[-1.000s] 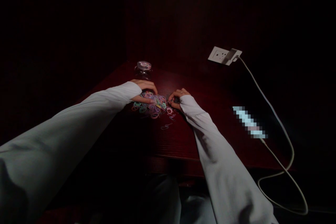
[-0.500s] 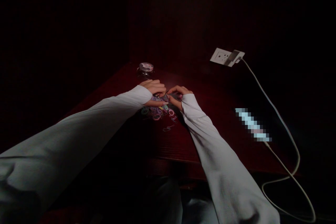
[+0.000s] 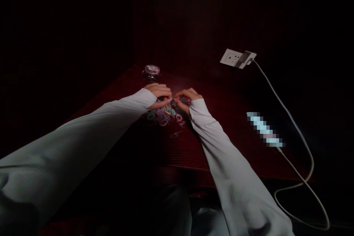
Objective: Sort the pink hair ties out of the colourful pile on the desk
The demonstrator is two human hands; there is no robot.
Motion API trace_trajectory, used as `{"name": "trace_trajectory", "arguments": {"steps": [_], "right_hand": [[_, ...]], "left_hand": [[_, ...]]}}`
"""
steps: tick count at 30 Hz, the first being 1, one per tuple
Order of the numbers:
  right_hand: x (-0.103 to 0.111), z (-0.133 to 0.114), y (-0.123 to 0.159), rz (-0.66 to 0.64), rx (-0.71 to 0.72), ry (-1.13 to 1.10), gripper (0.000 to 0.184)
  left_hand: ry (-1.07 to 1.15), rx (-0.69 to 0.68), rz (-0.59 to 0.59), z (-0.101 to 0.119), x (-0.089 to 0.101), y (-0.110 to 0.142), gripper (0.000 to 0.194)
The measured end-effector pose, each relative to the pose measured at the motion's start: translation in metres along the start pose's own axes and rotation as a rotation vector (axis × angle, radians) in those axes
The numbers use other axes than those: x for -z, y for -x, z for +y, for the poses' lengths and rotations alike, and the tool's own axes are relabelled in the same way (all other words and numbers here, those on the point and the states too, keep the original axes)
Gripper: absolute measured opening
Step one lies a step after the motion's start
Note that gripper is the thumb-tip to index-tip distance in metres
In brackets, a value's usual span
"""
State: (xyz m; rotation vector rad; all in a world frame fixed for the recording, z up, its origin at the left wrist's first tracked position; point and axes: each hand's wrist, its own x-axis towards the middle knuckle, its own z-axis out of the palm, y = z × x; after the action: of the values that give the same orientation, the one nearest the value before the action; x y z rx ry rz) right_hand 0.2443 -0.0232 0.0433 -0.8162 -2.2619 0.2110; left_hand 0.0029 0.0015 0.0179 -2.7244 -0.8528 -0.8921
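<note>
A heap of small pastel hair ties [image 3: 163, 117] lies on the dark red table, pink, purple and mint among them. Over its far side my left hand [image 3: 159, 92] is closed, thumb against fingers. My right hand [image 3: 190, 96] meets it from the right, thumb and forefinger pinched together. The fingertips of both hands almost touch. Whatever is between them is too small and dark to name. Behind my left hand stands a clear jar [image 3: 151, 74] with a pink-patterned lid.
Several loose ties [image 3: 176, 134] lie nearer the table's front edge. To the right is a phone [image 3: 264, 129] with a blurred screen, joined by a white cable [image 3: 293, 121] to a charger in the wall socket [image 3: 232, 59]. The surroundings are very dark.
My left hand has moved right across the heap and closed, its thumb and fingers having been apart. My right hand has stayed near the heap's right side, and the two hands now meet.
</note>
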Motion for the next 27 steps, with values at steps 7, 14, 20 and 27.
{"name": "trace_trajectory", "arguments": {"steps": [7, 14, 20, 27], "right_hand": [[-0.004, 0.014, -0.003, 0.061, -0.169, -0.038, 0.023], [-0.012, 0.023, -0.005, -0.005, -0.149, 0.053, 0.028], [-0.007, 0.024, -0.004, -0.002, -0.117, 0.030, 0.037], [-0.004, 0.026, -0.005, 0.041, -0.146, 0.018, 0.035]], "left_hand": [[0.109, 0.062, 0.001, -0.003, 0.000, 0.000, 0.035], [0.179, 0.042, -0.027, -0.006, -0.003, -0.001, 0.032], [0.180, 0.033, -0.036, -0.007, -0.002, 0.000, 0.031], [0.169, 0.020, -0.054, -0.003, 0.004, 0.000, 0.037]]}}
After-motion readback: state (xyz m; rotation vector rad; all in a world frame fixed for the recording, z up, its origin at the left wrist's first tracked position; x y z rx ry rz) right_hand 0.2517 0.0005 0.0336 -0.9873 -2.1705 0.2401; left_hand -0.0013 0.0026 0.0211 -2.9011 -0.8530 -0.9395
